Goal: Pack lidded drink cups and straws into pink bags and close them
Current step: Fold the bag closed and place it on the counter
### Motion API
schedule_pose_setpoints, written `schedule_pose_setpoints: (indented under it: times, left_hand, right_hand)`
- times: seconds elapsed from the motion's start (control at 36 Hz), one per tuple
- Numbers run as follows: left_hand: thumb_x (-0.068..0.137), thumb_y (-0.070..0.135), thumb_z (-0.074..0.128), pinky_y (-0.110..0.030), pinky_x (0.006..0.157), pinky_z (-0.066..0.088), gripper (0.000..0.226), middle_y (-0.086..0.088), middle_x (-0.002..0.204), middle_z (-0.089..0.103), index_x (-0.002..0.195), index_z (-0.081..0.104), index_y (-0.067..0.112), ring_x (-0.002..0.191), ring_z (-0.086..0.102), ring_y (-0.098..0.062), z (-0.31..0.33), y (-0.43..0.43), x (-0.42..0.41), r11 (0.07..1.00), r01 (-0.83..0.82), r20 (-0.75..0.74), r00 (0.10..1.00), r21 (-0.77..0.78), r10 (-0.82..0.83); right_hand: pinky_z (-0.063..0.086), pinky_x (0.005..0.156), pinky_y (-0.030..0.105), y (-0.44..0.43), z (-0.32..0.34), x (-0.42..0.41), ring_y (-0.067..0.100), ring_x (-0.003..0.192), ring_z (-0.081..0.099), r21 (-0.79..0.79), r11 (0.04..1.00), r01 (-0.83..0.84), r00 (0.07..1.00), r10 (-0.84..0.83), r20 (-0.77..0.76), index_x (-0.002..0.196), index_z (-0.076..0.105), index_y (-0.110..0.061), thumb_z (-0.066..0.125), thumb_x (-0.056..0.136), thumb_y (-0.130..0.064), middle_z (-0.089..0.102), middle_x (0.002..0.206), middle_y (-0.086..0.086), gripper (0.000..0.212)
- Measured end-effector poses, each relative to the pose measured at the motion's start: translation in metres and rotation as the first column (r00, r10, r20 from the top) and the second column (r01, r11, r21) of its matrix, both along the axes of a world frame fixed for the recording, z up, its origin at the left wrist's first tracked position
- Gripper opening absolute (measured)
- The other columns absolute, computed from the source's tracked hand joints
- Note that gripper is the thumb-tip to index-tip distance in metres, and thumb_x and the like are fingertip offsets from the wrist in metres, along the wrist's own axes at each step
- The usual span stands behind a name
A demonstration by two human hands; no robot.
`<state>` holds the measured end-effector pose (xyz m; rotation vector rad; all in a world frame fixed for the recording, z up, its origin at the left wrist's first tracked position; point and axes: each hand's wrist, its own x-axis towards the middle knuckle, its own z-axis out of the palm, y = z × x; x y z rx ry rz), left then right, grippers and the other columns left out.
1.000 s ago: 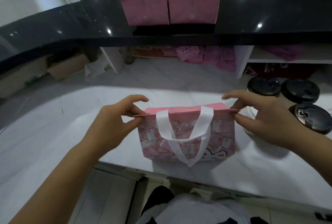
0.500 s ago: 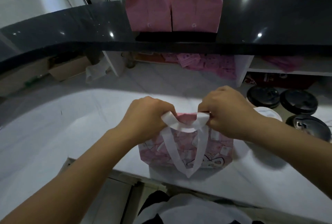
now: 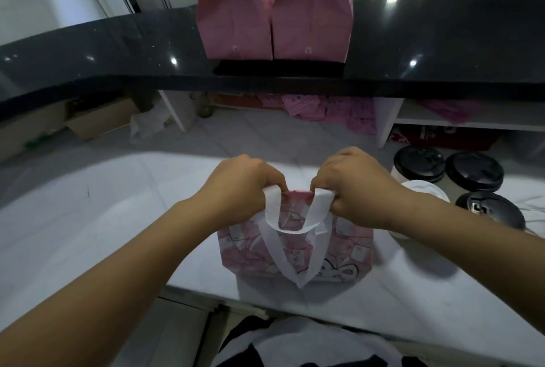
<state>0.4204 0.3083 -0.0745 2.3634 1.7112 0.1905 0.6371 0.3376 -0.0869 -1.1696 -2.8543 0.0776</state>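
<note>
Movement in the last second: both grips left the top corners and met at the middle, so the mouth of the pink bag [image 3: 348, 251], which stands near the front edge of the white desk [image 3: 88, 234], is now gathered. I judge that closing is almost finished. The left hand [image 3: 239, 187] and right hand [image 3: 354, 187] are knuckles-up and close together, each grip curled tightly round the white handle straps [image 3: 320, 204] at the rim. Just to the right wait black-lidded cups [image 3: 418, 162]. Farther away, two pink bags [image 3: 236, 13] stand on the dark upper desk [image 3: 118, 51].
</note>
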Motion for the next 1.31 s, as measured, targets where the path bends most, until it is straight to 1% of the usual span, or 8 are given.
schedule_pose_setpoints:
  times: [0.11, 0.25, 0.39, 0.47, 0.75, 0.92, 1.08, 1.31]
  left_hand:
    - [0.087, 0.026, 0.076, -0.033, 0.074, 0.059, 0.031, 0.017, 0.105, 0.074, 0.115, 0.073, 0.041, 0.088, 0.065, -0.011, 0.001, -0.005, -0.011, 0.999, -0.011, 0.066, 0.998, -0.038, 0.013]
    - [0.086, 0.025, 0.077, -0.003, 0.063, 0.048, 0.039, 0.037, 0.093, 0.063, 0.118, 0.069, 0.046, 0.087, 0.062, 0.015, 0.004, -0.017, -0.051, 0.986, -0.07, 0.242, 0.964, -0.154, 0.107]
    - [0.081, 0.02, 0.082, -0.015, 0.061, 0.053, 0.029, 0.032, 0.075, 0.07, 0.08, 0.074, 0.048, 0.078, 0.066, 0.005, 0.001, -0.024, -0.081, 0.982, -0.129, 0.312, 0.935, -0.137, 0.167]
    - [0.08, 0.021, 0.083, -0.019, 0.062, 0.055, 0.024, 0.028, 0.075, 0.072, 0.082, 0.078, 0.043, 0.074, 0.067, 0.003, -0.003, -0.025, -0.084, 0.983, -0.134, 0.316, 0.934, -0.127, 0.168]
    - [0.064, 0.036, 0.079, -0.011, 0.063, 0.052, 0.012, 0.007, 0.076, 0.077, 0.076, 0.082, 0.037, 0.071, 0.07, -0.004, -0.001, -0.042, -0.095, 0.937, -0.05, 0.522, 0.819, -0.346, 0.237]
    - [0.069, 0.025, 0.079, -0.015, 0.074, 0.056, 0.021, 0.0, 0.092, 0.079, 0.089, 0.083, 0.029, 0.087, 0.074, -0.014, -0.016, -0.063, -0.103, 0.924, -0.124, 0.695, 0.626, -0.361, 0.355]
    - [0.089, 0.025, 0.076, -0.025, 0.079, 0.057, 0.033, 0.011, 0.113, 0.071, 0.115, 0.067, 0.042, 0.094, 0.069, -0.007, -0.052, -0.098, -0.1, 0.791, -0.595, 0.762, 0.445, -0.141, 0.471]
    - [0.095, 0.028, 0.063, -0.029, 0.082, 0.059, 0.024, -0.001, 0.12, 0.068, 0.118, 0.065, 0.031, 0.11, 0.069, -0.023, -0.125, -0.154, -0.035, 0.635, -0.493, 0.752, -0.061, -0.595, 0.657]
  right_hand:
    - [0.045, 0.077, 0.034, -0.001, 0.006, 0.011, 0.012, 0.079, 0.061, -0.101, 0.995, 0.002, 0.978, -0.023, -0.207, 0.096, 0.075, -0.032, 0.067, 0.088, -0.034, 0.071, 0.082, -0.01, 0.012]
    - [0.042, 0.064, 0.011, 0.001, 0.008, 0.044, -0.016, 0.086, 0.056, -0.37, 0.926, 0.068, 0.945, -0.179, -0.274, 0.103, 0.076, -0.038, 0.065, 0.082, -0.056, 0.06, 0.077, -0.035, 0.03]
    - [0.047, 0.084, 0.034, 0.0, -0.001, 0.065, 0.012, 0.088, 0.067, -0.283, 0.959, 0.034, 0.961, -0.109, -0.254, 0.098, 0.079, -0.022, 0.064, 0.092, -0.032, 0.074, 0.092, -0.008, 0.019]
    - [0.035, 0.092, 0.03, -0.003, -0.005, 0.062, 0.03, 0.088, 0.07, -0.106, 0.994, -0.029, 0.978, 0.006, -0.21, 0.095, 0.079, -0.011, 0.064, 0.093, -0.024, 0.076, 0.092, 0.007, 0.02]
    - [0.05, 0.073, 0.047, -0.004, 0.01, 0.068, 0.017, 0.076, 0.061, -0.323, 0.946, 0.034, 0.998, -0.05, -0.041, 0.095, 0.073, -0.024, 0.039, 0.094, -0.055, 0.068, 0.081, -0.008, 0.046]
    - [0.052, 0.076, 0.049, -0.009, -0.001, 0.065, 0.024, 0.082, 0.064, -0.352, 0.93, 0.106, 0.973, -0.171, -0.158, 0.103, 0.075, -0.019, 0.043, 0.094, -0.049, 0.072, 0.088, 0.002, 0.045]
    - [0.043, 0.063, 0.035, -0.049, -0.027, 0.057, 0.025, 0.071, 0.061, -0.125, 0.978, 0.165, 0.896, -0.201, -0.396, 0.093, 0.077, -0.015, 0.046, 0.097, -0.036, 0.068, 0.077, -0.004, 0.037]
    - [0.038, 0.064, 0.032, -0.132, -0.055, 0.005, 0.02, 0.061, 0.052, -0.06, 0.994, 0.094, 0.802, -0.111, -0.586, 0.075, 0.072, -0.009, 0.06, 0.091, -0.039, 0.063, 0.066, 0.0, 0.036]
